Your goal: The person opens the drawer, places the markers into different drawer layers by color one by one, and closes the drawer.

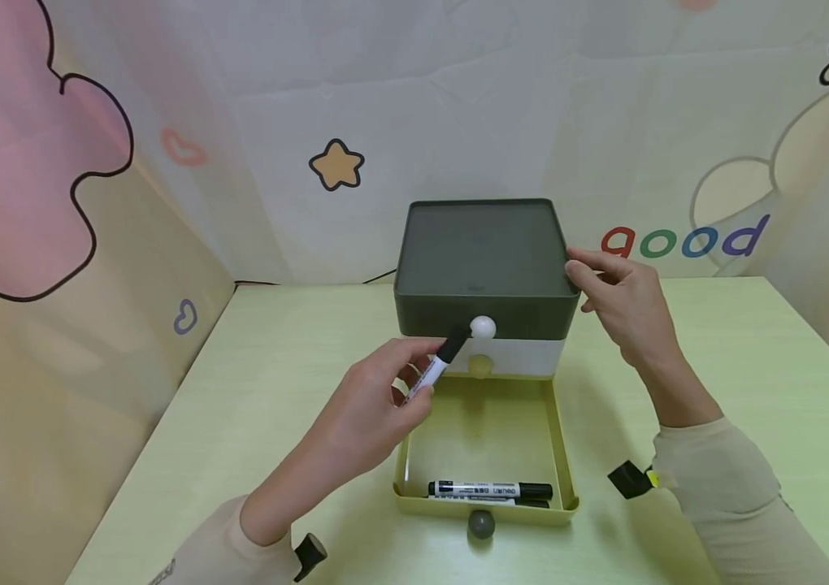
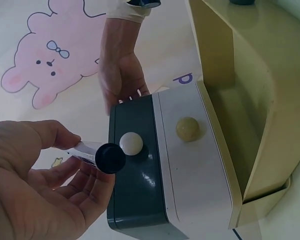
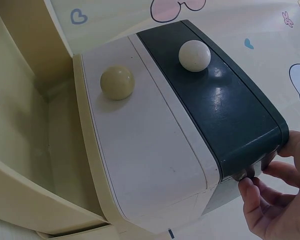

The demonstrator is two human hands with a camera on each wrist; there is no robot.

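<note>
My left hand point(image 1: 378, 398) pinches a whiteboard marker point(image 1: 432, 370) with a white barrel and black cap, held tilted in front of the drawer box. In the left wrist view the cap point(image 2: 110, 158) faces the camera beside the white knob point(image 2: 131, 144). My right hand point(image 1: 622, 305) touches the right side of the dark green top point(image 1: 488, 248), and its fingertips rest on the top's edge in the right wrist view. The yellow bottom drawer point(image 1: 483, 422) is pulled out. Two markers point(image 1: 491, 490) lie along its front wall.
The box's white middle drawer point(image 1: 520, 357) is closed and has a yellow knob point(image 1: 481, 366). A grey knob point(image 1: 481, 524) sticks out from the front of the bottom drawer. Behind the pale green table point(image 1: 297, 349) hangs a printed cloth point(image 1: 458, 122).
</note>
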